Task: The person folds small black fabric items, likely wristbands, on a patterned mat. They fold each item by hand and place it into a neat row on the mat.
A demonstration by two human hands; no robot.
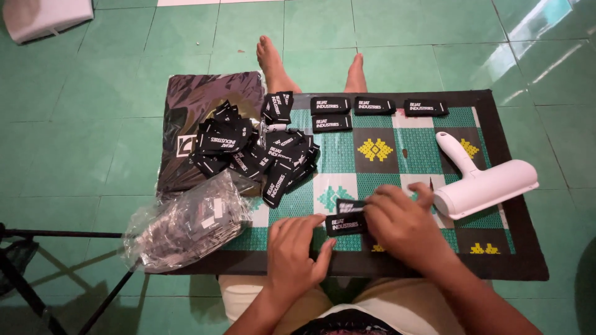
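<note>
Pinching a small black folded label (pixel 345 223) from both sides, left hand (pixel 298 254) and right hand (pixel 403 226) meet at 6 o'clock of the patterned green-and-black mat (pixel 397 167). Left fingers (pixel 310 224) are curled onto the label's left end, right fingers (pixel 379 201) clamp its right end and top edge; the label lies flat on the mat, touching it. A second black piece (pixel 349 205) sits just behind it, partly under the right fingers. White lint roller (pixel 481 180) lies at 3 o'clock, just beside the right hand. Loose heap of black labels (pixel 254 152) at 10 o'clock. Clear plastic bag of more labels (pixel 186 226) at 8 o'clock, hanging over the mat's edge. Row of four flat labels (pixel 372 107) laid out at 12 o'clock, near the person's bare feet (pixel 273 62). Dark folded cloth (pixel 205 99) under the heap. Green tiled floor (pixel 93 124) all around.
</note>
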